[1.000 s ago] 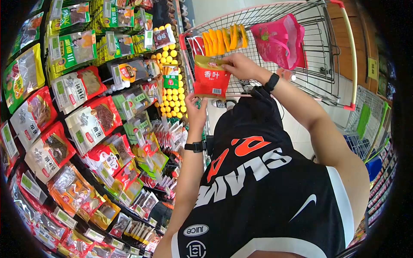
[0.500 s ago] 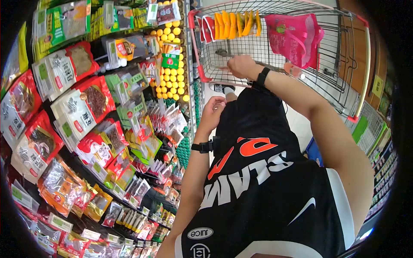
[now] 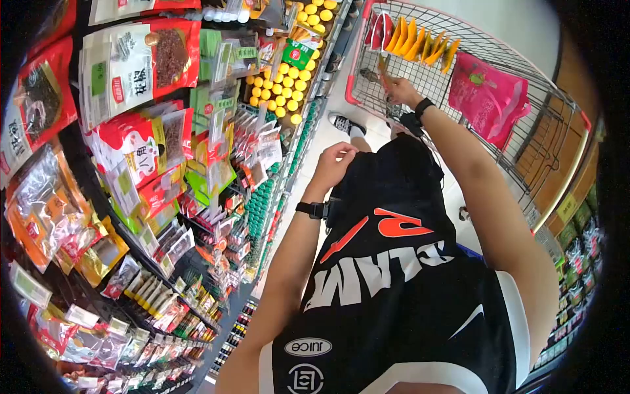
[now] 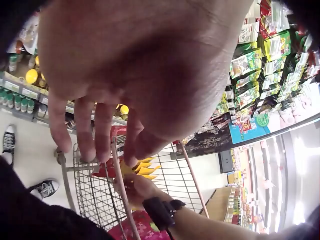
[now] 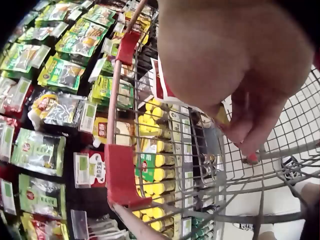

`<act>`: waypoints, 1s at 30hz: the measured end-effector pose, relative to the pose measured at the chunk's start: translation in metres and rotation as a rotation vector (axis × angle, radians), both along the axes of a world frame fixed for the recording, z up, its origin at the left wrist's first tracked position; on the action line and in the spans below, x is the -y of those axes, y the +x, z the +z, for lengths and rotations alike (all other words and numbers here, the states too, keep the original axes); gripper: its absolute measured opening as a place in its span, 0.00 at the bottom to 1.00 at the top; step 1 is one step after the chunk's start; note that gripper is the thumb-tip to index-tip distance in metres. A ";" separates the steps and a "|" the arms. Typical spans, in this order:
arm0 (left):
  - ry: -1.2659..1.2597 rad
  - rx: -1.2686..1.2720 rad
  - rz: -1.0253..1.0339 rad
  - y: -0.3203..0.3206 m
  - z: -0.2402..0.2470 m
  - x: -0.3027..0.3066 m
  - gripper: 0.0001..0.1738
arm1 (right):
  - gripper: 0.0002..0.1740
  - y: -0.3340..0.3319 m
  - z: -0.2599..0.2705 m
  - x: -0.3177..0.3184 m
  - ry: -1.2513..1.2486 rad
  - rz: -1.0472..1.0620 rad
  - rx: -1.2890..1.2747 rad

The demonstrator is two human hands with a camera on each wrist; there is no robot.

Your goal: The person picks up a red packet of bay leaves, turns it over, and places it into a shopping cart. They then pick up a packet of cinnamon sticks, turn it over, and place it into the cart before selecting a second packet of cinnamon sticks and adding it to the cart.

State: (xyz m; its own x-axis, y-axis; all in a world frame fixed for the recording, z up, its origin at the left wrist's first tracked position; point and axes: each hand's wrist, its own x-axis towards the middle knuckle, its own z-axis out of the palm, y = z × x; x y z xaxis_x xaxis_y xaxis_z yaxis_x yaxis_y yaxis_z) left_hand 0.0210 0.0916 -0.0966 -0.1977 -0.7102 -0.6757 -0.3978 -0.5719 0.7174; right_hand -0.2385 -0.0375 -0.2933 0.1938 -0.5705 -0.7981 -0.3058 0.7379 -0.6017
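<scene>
Inside the wire cart [image 3: 482, 29], my right hand [image 3: 401, 92] pinches a thin packet [image 3: 382, 68] seen nearly edge-on, beside the standing row of orange pouches [image 3: 410, 41]. In the right wrist view, the fingers of my right hand [image 5: 245, 117] point down over the wire mesh, and the packet is mostly hidden behind them. My left hand [image 3: 333, 169] is empty, its fingers loosely bent, outside the cart near the black shorts. The left wrist view shows my left hand [image 4: 135, 70] with fingers hanging in front of the cart. A pink bag [image 3: 487, 98] lies in the cart.
Shelves of hanging spice packets [image 3: 141, 69] fill the left side. Yellow-capped bottles [image 3: 282, 88] and green-capped bottles [image 3: 260, 213] line the shelf edge beside the cart. The cart's handle [image 3: 566, 177] is at the right, and a shoe [image 3: 346, 125] stands on the pale floor.
The red packet, held up before the shelf a second ago, has gone down into the cart with my right hand. My left hand has drawn back from beside it. The cart appears farther right in view.
</scene>
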 end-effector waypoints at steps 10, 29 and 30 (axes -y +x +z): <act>0.098 -0.033 0.161 0.033 -0.029 -0.040 0.09 | 0.14 0.044 -0.041 -0.010 0.053 -0.068 0.032; 0.197 -0.053 0.286 0.076 -0.053 -0.049 0.09 | 0.14 0.062 -0.128 -0.014 -0.587 0.099 -0.040; 0.190 -0.049 0.260 0.078 -0.054 -0.050 0.10 | 0.14 0.061 -0.123 -0.013 -0.582 0.166 -0.102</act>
State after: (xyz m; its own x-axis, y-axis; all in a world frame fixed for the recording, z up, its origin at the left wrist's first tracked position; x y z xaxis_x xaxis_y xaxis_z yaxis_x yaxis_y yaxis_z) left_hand 0.0994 0.1419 -0.1503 -0.0623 -0.6031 -0.7952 -0.1885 -0.7753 0.6028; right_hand -0.1773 -0.0246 -0.4166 0.2563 -0.8871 -0.3838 -0.4661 0.2345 -0.8531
